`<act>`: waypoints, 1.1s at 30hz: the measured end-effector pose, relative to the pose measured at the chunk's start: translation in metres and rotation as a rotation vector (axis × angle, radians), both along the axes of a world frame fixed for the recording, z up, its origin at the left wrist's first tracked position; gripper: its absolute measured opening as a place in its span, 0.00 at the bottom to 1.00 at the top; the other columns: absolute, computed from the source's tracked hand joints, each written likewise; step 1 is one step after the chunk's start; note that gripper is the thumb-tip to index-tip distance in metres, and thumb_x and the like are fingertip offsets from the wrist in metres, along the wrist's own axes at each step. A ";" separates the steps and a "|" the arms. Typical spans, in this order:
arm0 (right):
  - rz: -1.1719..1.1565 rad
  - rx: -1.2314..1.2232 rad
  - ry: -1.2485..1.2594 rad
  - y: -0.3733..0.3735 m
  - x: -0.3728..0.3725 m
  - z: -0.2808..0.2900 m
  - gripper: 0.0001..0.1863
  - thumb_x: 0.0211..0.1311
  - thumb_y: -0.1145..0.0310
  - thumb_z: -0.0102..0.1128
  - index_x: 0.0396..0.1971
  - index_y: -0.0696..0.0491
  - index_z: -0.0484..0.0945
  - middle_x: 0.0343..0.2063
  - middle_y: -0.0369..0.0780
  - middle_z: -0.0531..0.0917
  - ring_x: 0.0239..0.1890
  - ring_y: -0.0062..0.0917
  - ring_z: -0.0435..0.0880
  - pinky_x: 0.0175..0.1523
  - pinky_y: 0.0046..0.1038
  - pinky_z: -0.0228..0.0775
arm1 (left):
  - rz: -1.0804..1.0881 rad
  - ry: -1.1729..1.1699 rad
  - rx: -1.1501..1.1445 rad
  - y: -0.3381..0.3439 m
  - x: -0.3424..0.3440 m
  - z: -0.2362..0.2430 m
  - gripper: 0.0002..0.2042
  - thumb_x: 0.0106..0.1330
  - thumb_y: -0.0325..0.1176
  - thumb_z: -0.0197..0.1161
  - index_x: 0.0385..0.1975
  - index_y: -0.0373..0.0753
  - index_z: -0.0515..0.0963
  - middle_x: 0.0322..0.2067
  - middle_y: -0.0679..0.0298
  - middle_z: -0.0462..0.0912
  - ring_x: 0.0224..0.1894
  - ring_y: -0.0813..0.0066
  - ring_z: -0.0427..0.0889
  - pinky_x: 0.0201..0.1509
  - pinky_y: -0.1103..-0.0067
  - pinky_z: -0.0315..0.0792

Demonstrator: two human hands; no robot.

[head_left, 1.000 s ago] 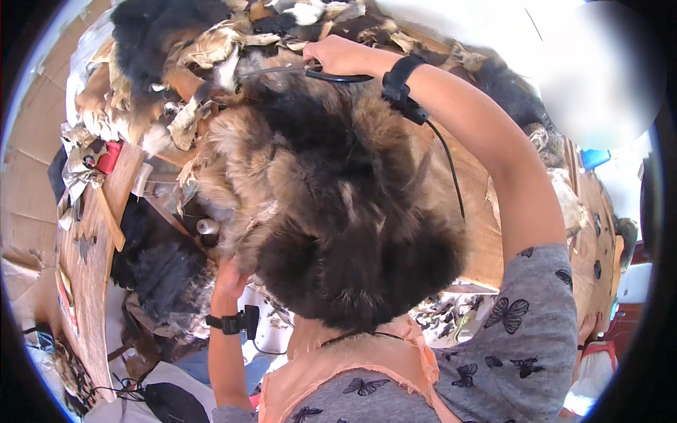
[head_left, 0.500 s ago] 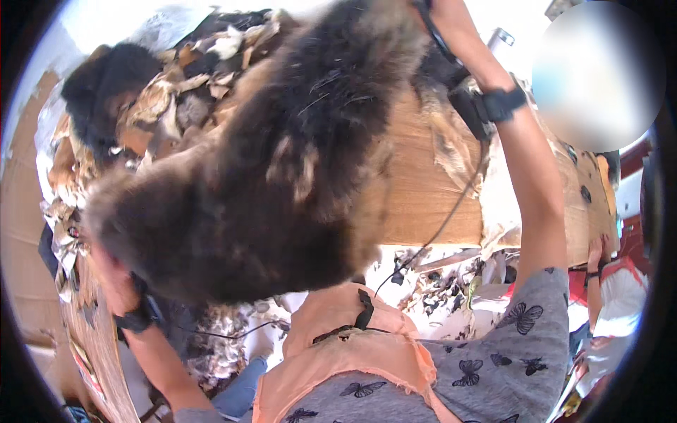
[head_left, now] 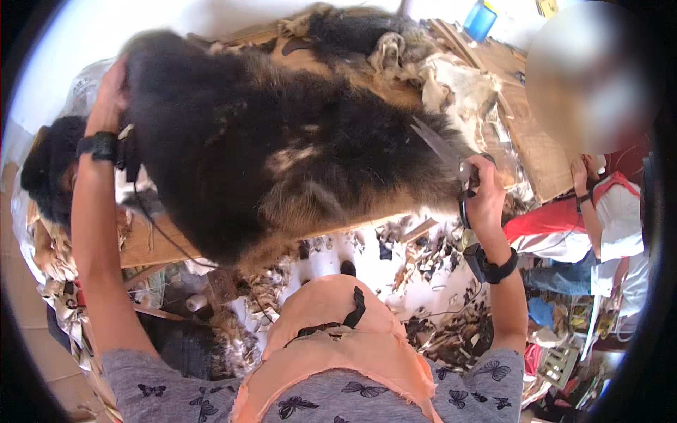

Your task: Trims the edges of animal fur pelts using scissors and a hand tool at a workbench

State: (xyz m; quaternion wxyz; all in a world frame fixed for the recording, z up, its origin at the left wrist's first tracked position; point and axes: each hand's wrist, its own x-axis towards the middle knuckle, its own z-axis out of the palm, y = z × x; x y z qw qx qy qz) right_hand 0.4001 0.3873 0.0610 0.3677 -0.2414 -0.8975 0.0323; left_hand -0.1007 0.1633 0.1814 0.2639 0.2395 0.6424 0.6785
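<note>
Big dark fur pelt [head_left: 282, 155] stretched across the wooden workbench [head_left: 151, 243], spanning between both hands. Left hand [head_left: 109, 95] closed on the pelt's upper-left edge, lifting it. Right hand [head_left: 485, 197] closed around scissors [head_left: 444, 151], blades resting against the pelt's right edge. Fur scraps [head_left: 437, 261] on the floor below, blue cup [head_left: 481, 20] at far bench end

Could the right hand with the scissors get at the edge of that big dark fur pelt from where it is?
Probably yes: the right hand holds the scissors right against the fur pelt, nothing between them, while the left hand grips its far end.
</note>
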 end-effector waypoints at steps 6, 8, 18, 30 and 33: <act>-0.134 -0.201 0.016 0.011 0.019 -0.015 0.27 0.32 0.90 0.48 0.39 0.55 0.67 0.29 0.46 0.72 0.27 0.38 0.72 0.34 0.30 0.66 | 0.004 0.340 -0.206 0.027 0.062 -0.031 0.21 0.59 0.42 0.52 0.49 0.37 0.67 0.51 0.59 0.66 0.54 0.70 0.63 0.56 0.74 0.59; -0.181 -0.166 0.015 0.014 0.022 -0.018 0.27 0.33 0.91 0.47 0.40 0.55 0.67 0.29 0.45 0.73 0.27 0.37 0.73 0.34 0.29 0.66 | -0.062 0.450 -0.344 0.001 0.081 -0.039 0.16 0.58 0.41 0.53 0.44 0.42 0.72 0.46 0.66 0.72 0.50 0.74 0.67 0.53 0.76 0.59; -0.261 -0.165 -0.080 0.054 0.026 -0.015 0.22 0.52 0.86 0.36 0.48 0.57 0.65 0.41 0.44 0.73 0.46 0.29 0.72 0.52 0.26 0.61 | 0.260 -0.146 -0.594 -0.119 0.118 -0.155 0.13 0.58 0.37 0.56 0.38 0.36 0.72 0.30 0.66 0.75 0.27 0.80 0.75 0.23 0.87 0.69; -0.219 0.018 -0.031 0.105 0.011 0.030 0.19 0.50 0.79 0.46 0.46 0.54 0.66 0.33 0.48 0.77 0.38 0.34 0.77 0.42 0.30 0.66 | 0.518 -0.322 -0.025 -0.083 0.046 -0.178 0.09 0.57 0.30 0.58 0.17 0.39 0.68 0.12 0.72 0.67 0.11 0.85 0.62 0.13 0.87 0.58; -0.247 -0.059 -0.091 0.125 -0.011 0.055 0.18 0.51 0.77 0.48 0.45 0.54 0.66 0.30 0.46 0.77 0.34 0.34 0.77 0.40 0.29 0.66 | 0.518 -0.142 0.160 -0.096 -0.010 -0.151 0.06 0.57 0.26 0.56 0.20 0.37 0.70 0.15 0.67 0.71 0.13 0.82 0.67 0.14 0.86 0.63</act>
